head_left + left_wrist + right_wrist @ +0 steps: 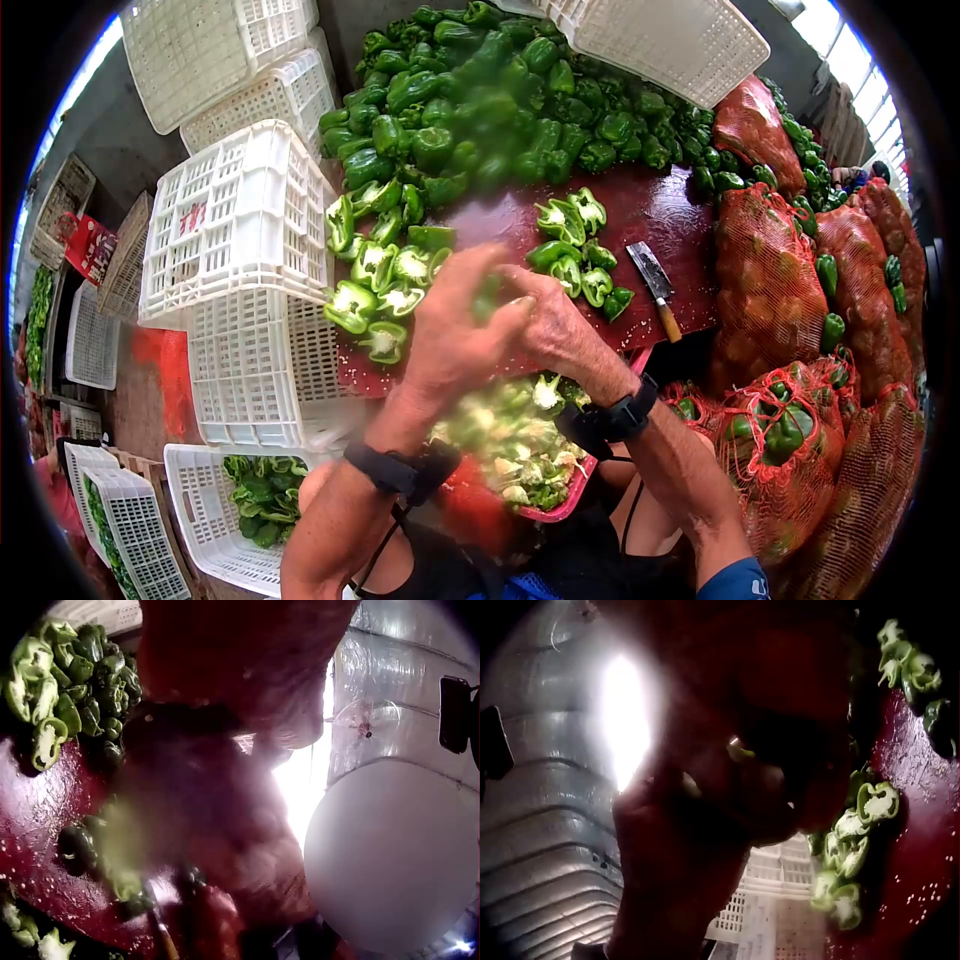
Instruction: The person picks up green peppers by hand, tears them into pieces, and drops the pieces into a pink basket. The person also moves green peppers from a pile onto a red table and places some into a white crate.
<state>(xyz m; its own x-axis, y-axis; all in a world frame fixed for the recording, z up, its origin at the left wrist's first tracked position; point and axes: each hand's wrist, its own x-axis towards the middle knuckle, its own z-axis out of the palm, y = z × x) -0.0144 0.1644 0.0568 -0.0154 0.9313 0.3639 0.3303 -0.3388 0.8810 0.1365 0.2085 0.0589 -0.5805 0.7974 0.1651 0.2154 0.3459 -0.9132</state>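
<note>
Grey wall (pixel 112 140) upper L, bright barred opening (pixel 868 85) upper R, ribbed roof (pixel 547 847) w/ v. bright glare (pixel 626 720).

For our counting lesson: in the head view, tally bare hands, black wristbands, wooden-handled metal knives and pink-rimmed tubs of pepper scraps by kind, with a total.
Bare hands (left hand and right hand): 2
Black wristbands: 2
Wooden-handled metal knife: 1
Pink-rimmed tub of pale green pepper scraps: 1
Total: 6

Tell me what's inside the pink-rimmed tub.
Pale green pepper scraps, partly blurred, lie in the tub. They hide its bottom; the right wrist's black strap covers part of the tub.
</note>
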